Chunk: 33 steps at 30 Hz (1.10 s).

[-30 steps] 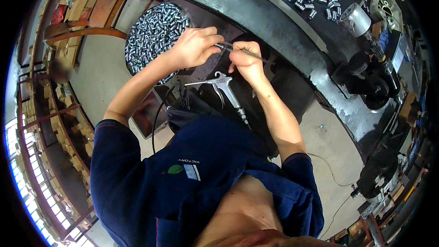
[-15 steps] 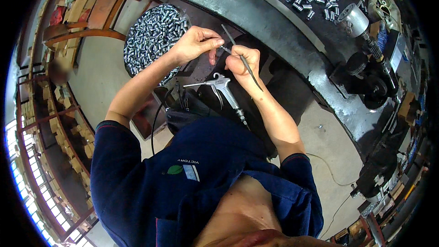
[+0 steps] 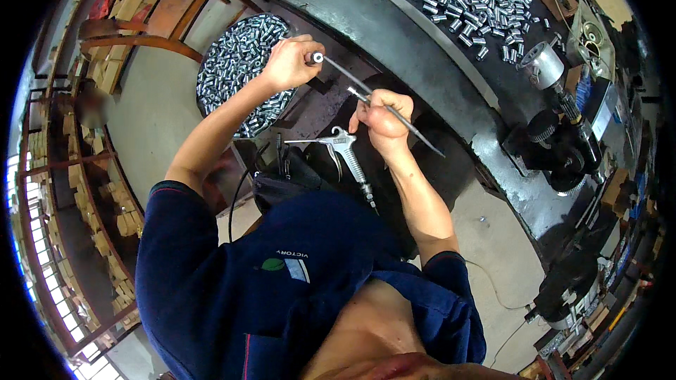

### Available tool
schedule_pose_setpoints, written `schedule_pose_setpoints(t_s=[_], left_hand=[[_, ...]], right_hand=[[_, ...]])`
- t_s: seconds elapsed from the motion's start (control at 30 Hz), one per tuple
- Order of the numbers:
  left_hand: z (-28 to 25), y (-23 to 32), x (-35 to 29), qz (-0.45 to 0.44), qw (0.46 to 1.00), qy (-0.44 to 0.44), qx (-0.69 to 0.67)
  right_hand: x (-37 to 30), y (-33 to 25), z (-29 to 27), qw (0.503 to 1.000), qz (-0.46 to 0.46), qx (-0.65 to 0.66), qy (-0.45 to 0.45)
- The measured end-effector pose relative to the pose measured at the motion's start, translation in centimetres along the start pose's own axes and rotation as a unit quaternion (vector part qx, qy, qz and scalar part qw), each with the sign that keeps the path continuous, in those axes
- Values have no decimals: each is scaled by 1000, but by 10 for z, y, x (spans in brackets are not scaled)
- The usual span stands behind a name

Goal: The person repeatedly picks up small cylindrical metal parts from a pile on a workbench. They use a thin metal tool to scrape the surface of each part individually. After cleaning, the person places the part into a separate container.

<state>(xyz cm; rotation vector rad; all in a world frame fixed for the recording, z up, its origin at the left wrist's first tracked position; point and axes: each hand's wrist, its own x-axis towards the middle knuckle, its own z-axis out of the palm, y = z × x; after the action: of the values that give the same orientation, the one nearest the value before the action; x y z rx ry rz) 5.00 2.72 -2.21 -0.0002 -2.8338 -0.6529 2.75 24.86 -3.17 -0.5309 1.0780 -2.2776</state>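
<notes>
While both hands grip, a thin steel rod [image 3: 394, 109] spans between them.
Left hand [image 3: 289, 63] pinches a small sleeve [image 3: 316, 58]; right hand [image 3: 380, 116] clasps the rod mid-length; judged stiff, light, slippery.

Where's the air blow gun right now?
In the head view, the air blow gun sits centre frame, just below the right hand and above the person's dark blue shirt.

Bright, even daylight, strongest from the windows [image 3: 28, 253] at the lower left. Soft shadows under the dark worktop [image 3: 422, 49]. Round fisheye view, black corners, edges bent and a bit blurry. Sharp in the middle.
</notes>
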Motion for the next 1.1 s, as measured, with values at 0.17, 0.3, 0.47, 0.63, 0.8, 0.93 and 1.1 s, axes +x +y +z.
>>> schedule_pose_setpoints(t_s=[0.17, 0.3, 0.47, 0.63, 0.8, 0.93, 1.1], left_hand=[[3, 13, -2, 38, 999, 5, 19], [8, 36, -1, 140, 989, -11, 34], [-1, 26, 15, 150, 987, 17, 51], [-18, 21, 80, 168, 978, 51, 109], [-1, 75, 191, 143, 986, 89, 2], [-23, 92, 218, 15, 909, 62, -412], [-33, 47, 144, 103, 939, 25, -326]], right_hand=[[-1, 3, -1, 1000, 25, -5, -18], [4, 11, -2, 996, 33, -83, -9], [5, 12, -10, 997, 4, -80, -2], [7, 16, -27, 999, -26, 7, 19], [3, 29, -17, 994, 14, -108, 1], [4, 37, -19, 992, 23, -128, -3], [4, 29, -17, 994, 5, -104, 17]])
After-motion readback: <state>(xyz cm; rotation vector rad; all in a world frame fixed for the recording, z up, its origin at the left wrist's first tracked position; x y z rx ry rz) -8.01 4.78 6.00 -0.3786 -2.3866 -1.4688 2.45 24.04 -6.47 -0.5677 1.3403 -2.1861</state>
